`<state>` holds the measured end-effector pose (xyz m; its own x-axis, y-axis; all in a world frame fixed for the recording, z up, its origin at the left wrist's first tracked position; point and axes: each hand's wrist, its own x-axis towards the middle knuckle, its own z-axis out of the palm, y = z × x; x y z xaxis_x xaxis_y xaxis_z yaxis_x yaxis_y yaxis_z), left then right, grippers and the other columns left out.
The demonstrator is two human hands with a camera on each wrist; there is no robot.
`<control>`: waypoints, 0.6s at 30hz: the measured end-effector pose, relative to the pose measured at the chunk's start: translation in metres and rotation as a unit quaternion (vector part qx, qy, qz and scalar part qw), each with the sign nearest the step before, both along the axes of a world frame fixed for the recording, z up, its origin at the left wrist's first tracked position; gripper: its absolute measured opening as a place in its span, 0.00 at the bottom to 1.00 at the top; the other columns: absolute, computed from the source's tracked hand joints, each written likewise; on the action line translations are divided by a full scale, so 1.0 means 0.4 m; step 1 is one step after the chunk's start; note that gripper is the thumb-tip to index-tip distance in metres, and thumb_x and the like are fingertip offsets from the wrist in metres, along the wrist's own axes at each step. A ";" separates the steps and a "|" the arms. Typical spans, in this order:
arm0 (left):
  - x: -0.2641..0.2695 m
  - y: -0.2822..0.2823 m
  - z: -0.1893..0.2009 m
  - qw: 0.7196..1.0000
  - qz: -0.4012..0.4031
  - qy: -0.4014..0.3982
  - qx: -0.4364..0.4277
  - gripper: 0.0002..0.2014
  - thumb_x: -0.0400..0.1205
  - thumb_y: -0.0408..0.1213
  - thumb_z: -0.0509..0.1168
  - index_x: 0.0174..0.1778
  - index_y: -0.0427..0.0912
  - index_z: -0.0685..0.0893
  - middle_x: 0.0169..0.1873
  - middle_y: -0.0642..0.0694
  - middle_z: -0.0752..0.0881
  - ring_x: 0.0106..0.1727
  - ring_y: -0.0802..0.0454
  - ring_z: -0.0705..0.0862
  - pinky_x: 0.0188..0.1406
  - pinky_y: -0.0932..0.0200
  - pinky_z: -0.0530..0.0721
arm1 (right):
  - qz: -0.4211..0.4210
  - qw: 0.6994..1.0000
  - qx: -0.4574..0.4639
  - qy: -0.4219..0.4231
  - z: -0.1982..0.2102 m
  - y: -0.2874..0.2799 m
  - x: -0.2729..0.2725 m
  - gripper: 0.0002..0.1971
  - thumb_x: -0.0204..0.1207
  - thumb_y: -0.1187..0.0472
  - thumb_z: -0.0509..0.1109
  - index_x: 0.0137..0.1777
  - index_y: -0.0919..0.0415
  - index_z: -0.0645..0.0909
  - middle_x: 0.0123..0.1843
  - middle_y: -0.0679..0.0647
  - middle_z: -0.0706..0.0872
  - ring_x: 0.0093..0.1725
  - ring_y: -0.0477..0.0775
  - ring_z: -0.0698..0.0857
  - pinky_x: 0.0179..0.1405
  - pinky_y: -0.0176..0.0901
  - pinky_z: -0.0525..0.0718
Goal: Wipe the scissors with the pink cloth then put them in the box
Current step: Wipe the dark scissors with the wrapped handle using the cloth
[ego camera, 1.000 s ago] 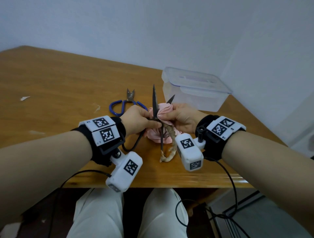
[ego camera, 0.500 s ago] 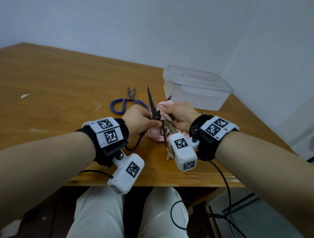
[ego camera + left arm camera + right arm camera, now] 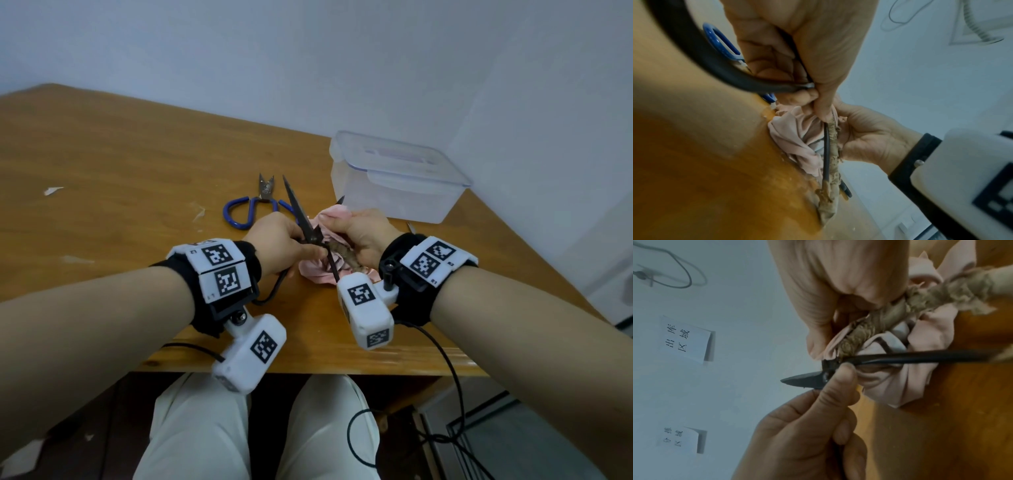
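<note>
Fingers [image 3: 840,379] of left hand [image 3: 277,243] pinched on black scissors [image 3: 301,216] at the pivot, blades spread, one tip pointing up and away, other tip poking out past the cloth. Fingers [image 3: 818,331] of right hand [image 3: 363,233] curled round pink cloth [image 3: 320,272], bunched against one blade and one frayed, wrapped handle; cloth bottom touching the worktop [image 3: 102,178] near its front edge. Wiping in progress by the look of it, nothing boxed yet. Risks: open blades right beside both thumbs, so a slip along the edge means a cut; thin cloth bunched over a point, likely to snag or get pierced; pivot pinch is small, so a hard tug on the cloth could twist the scissors out and drop them off the near edge. Frayed wrapping may catch the cloth and shed bits. Clear box [image 3: 397,181] well apart at back right, lid apparently still on, so needs opening first. Blue-handled scissors [image 3: 253,205] lying just behind the hands, untouched.
</note>
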<state>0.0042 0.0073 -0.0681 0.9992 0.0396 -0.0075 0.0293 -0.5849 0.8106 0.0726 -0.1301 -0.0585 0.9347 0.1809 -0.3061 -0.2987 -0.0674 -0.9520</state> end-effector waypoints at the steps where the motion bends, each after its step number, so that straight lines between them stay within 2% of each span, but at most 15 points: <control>1: -0.001 0.000 0.000 1.000 -0.001 0.001 0.002 0.12 0.75 0.44 0.75 0.29 0.45 0.85 0.20 0.48 0.79 0.20 0.54 0.74 0.25 0.59 0.73 | -0.010 1.000 -0.008 -0.003 -0.001 -0.003 0.004 0.09 0.72 0.69 0.76 0.50 0.71 0.85 0.44 0.68 0.88 0.38 0.61 0.89 0.39 0.55 0.90; 3: -0.003 0.003 -0.001 1.000 -0.002 -0.001 0.006 0.11 0.75 0.44 0.75 0.29 0.46 0.85 0.19 0.50 0.79 0.20 0.55 0.75 0.24 0.60 0.74 | 0.017 0.999 -0.035 0.007 0.003 -0.009 0.010 0.14 0.70 0.66 0.77 0.54 0.70 0.85 0.45 0.68 0.89 0.40 0.62 0.89 0.41 0.56 0.90; 5: -0.005 0.005 -0.001 1.000 -0.004 -0.004 0.009 0.12 0.76 0.44 0.75 0.27 0.49 0.83 0.19 0.52 0.79 0.19 0.58 0.75 0.23 0.62 0.73 | 0.079 0.995 -0.052 0.040 0.011 -0.014 0.007 0.20 0.64 0.68 0.78 0.57 0.70 0.85 0.47 0.68 0.89 0.41 0.62 0.89 0.44 0.57 0.90; 7: -0.006 0.005 0.000 1.000 -0.006 -0.007 0.011 0.13 0.76 0.43 0.75 0.27 0.50 0.82 0.19 0.54 0.79 0.19 0.60 0.74 0.23 0.63 0.72 | 0.104 0.992 -0.055 0.054 0.017 -0.010 -0.001 0.22 0.63 0.70 0.77 0.59 0.71 0.84 0.47 0.69 0.88 0.41 0.63 0.89 0.44 0.58 0.90; 9: -0.006 0.005 -0.002 1.000 -0.007 -0.010 0.015 0.13 0.75 0.44 0.75 0.27 0.48 0.83 0.19 0.53 0.79 0.18 0.60 0.74 0.23 0.63 0.72 | 0.087 0.994 -0.054 0.043 0.013 -0.003 -0.002 0.25 0.58 0.70 0.79 0.58 0.72 0.84 0.51 0.70 0.88 0.46 0.66 0.89 0.50 0.63 0.87; 11: -0.002 0.004 -0.004 1.000 -0.005 -0.011 0.019 0.11 0.76 0.44 0.75 0.32 0.43 0.87 0.20 0.49 0.80 0.19 0.57 0.74 0.23 0.61 0.73 | 0.047 0.997 -0.055 0.029 0.006 0.005 0.001 0.29 0.51 0.67 0.82 0.55 0.72 0.85 0.52 0.70 0.89 0.51 0.68 0.89 0.54 0.68 0.85; 13: 0.002 0.004 -0.006 1.000 -0.002 -0.010 0.022 0.11 0.76 0.45 0.74 0.33 0.42 0.87 0.21 0.47 0.81 0.17 0.56 0.74 0.22 0.61 0.73 | 0.009 0.999 -0.048 0.023 0.002 0.010 0.006 0.25 0.55 0.67 0.84 0.54 0.72 0.84 0.48 0.69 0.90 0.48 0.66 0.90 0.51 0.67 0.87; 15: 0.005 0.006 -0.007 1.000 -0.003 -0.008 0.024 0.12 0.76 0.45 0.74 0.30 0.44 0.85 0.19 0.47 0.81 0.16 0.57 0.74 0.22 0.61 0.74 | -0.017 0.999 -0.045 0.023 0.001 0.006 0.010 0.21 0.62 0.66 0.83 0.54 0.71 0.83 0.46 0.68 0.90 0.43 0.63 0.91 0.44 0.60 0.89; 18: 0.004 0.010 -0.006 1.000 -0.003 -0.003 0.021 0.12 0.76 0.44 0.75 0.29 0.45 0.85 0.17 0.51 0.79 0.15 0.59 0.74 0.21 0.63 0.72 | 0.029 0.998 -0.051 0.037 0.009 -0.004 0.009 0.19 0.66 0.69 0.79 0.57 0.71 0.83 0.46 0.68 0.89 0.43 0.64 0.90 0.46 0.62 0.89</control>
